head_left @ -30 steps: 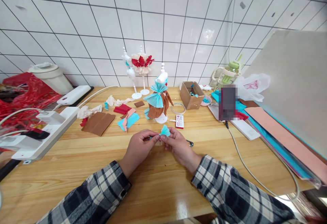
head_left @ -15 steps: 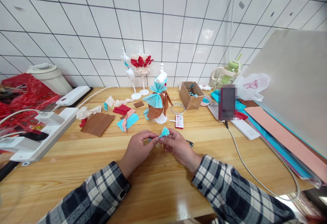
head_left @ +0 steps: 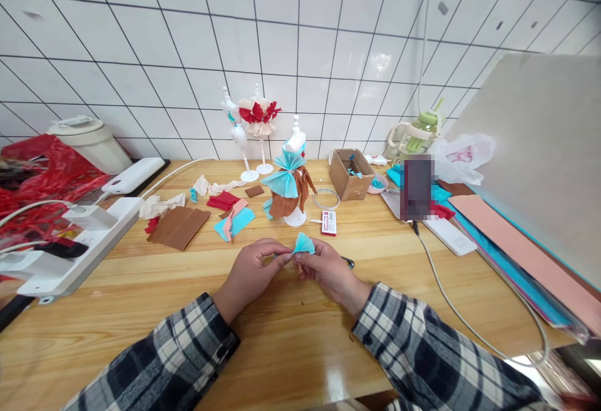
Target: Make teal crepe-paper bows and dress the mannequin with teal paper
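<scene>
Blue crinkly paper (head_left: pixel 304 244), a small piece spread out like a little fan, is held over the table (head_left: pixel 178 292), between the two hands. The left hand (head_left: pixel 251 270) has its thumb and finger pinched together at the thin end of the fan. The right hand (head_left: pixel 334 271) has its fingers closed on the other side of the fan. A small dark thing (head_left: pixel 349 263) peeks out beside the right hand, mostly hidden, so I cannot tell what it is.

Just past the hands stands a white doll shape dressed in brown and blue paper (head_left: pixel 287 176), with a big blue bow on its front. That dress looks mostly made. Behind it, another doll shape has a pale dress with red bows (head_left: pixel 260 112), and it looks done too. The thin doll shape (head_left: pixel 239 132) beside that one has only a bit of blue on it, so it seems to have the most left to do.

The little fan looks gathered at one end, but it is not on any doll shape yet. Loose paper lies to the left: a brown sheet (head_left: pixel 179 228), some red paper (head_left: pixel 223 201) and a flat blue piece (head_left: pixel 240 222).
</scene>
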